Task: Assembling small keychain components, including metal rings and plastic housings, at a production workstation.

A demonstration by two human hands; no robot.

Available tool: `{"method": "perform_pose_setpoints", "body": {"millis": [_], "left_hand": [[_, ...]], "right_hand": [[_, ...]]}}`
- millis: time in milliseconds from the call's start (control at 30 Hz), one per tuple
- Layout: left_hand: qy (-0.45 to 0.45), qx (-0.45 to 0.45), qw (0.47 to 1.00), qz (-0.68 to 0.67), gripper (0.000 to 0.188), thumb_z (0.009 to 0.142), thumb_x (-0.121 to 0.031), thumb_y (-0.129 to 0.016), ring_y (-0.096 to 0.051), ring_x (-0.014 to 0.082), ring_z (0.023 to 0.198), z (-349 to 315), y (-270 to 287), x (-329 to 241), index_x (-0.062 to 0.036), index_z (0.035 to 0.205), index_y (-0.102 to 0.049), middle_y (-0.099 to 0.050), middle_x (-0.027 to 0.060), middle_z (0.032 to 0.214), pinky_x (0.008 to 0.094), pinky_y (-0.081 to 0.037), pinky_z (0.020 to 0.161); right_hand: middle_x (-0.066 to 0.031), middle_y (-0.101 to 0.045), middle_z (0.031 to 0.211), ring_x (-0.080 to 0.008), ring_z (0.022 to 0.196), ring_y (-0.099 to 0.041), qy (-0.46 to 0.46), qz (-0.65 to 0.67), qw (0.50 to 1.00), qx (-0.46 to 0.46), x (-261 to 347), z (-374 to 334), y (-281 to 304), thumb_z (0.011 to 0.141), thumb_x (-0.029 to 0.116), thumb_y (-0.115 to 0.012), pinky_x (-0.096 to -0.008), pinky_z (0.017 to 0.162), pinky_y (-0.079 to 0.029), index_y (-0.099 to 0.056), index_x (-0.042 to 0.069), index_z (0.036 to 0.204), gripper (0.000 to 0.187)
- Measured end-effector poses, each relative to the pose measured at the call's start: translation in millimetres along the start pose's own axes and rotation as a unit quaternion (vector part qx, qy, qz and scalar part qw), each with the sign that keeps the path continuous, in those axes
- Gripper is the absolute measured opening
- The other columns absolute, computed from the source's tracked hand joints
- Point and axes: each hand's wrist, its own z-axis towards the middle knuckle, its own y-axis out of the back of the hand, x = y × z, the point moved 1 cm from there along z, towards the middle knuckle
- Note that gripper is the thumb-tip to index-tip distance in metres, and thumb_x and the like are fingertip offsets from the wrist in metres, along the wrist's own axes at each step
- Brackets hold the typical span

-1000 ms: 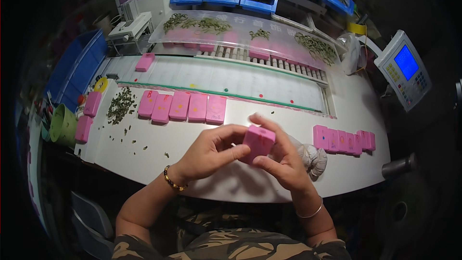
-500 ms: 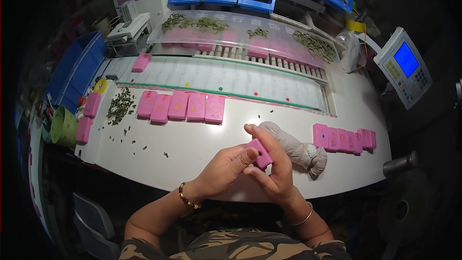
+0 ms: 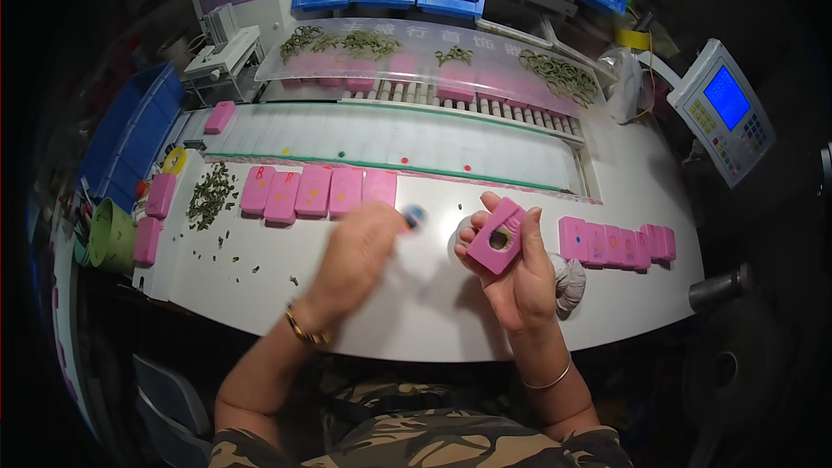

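My right hand [image 3: 523,282] lies palm up, holding a pink rubber mould [image 3: 496,241] between thumb and fingers. A rounded hollow with a dark, greenish middle shows in the mould's face. To the left, my left hand [image 3: 357,253] is smeared by motion, its fingers closed. At its fingertips is a small, blurred, bluish round thing [image 3: 414,217] of a kind I cannot make out. The hand is over the table near a row of several pink moulds [image 3: 313,190]. Behind my right wrist lies a greyish cloth bundle [image 3: 569,284], partly hidden.
Several pink moulds [image 3: 614,244] stand at the right. Small dark green pieces [image 3: 211,199] lie heaped at the left. A conveyor belt [image 3: 364,139] crosses behind, carrying one pink mould [image 3: 219,118]. Beyond are blue bins [image 3: 451,2]; a control panel [image 3: 724,108] stands right.
My hands have parted. The mould both held is now in my right hand, its hollow facing up; my left hand has moved left. The belt has carried its mould and coloured dots left.
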Motion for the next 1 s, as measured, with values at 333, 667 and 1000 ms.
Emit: {"method": "perform_pose_setpoints", "body": {"millis": [333, 667, 1000], "left_hand": [[0.044, -0.143, 0.848, 0.509, 0.013, 0.076, -0.013, -0.069, -0.051, 0.0324, 0.084, 16.6, 77.9, 47.4, -0.0025, 0.079, -0.062, -0.055, 0.0124, 0.087, 0.0421, -0.041, 0.081], [-0.024, 0.114, 0.989, -0.094, 0.081, 0.079, -0.008, -0.077, -0.052, 0.023, 0.125, -5.9, -17.3, -22.7, -0.0016, 0.147, -0.033, -0.048, 0.0128, 0.141, 0.0336, -0.042, 0.104], [0.109, 0.091, 0.872, -0.468, 0.07, 0.09, -0.006, -0.066, -0.054, 0.0223, 0.12, -6.9, -26.2, -17.6, -0.0046, 0.148, -0.027, -0.052, 0.0157, 0.133, 0.0372, -0.045, 0.102]], "right_hand": [[-0.0125, -0.05, 0.125, -0.0219, 0.115, -0.053, 0.041, -0.12, 0.991, 0.033, 6.3, -13.2, -10.7, 0.102, 0.026, -0.048, -0.0384, 0.102, -0.045, -0.031, 0.001, 0.143, 0.051], [-0.0094, -0.056, 0.104, -0.0201, 0.094, -0.053, 0.272, -0.535, 0.788, 0.137, -2.1, -13.2, -20.8, 0.071, 0.01, -0.08, -0.0309, 0.08, -0.044, -0.059, 0.003, 0.123, 0.057], [-0.0097, -0.049, 0.115, -0.0183, 0.1, -0.055, 0.206, -0.312, 0.921, 0.113, 2.8, -15.1, -22.6, 0.077, 0.004, -0.077, -0.0292, 0.089, -0.049, -0.055, 0.002, 0.123, 0.051]]}}
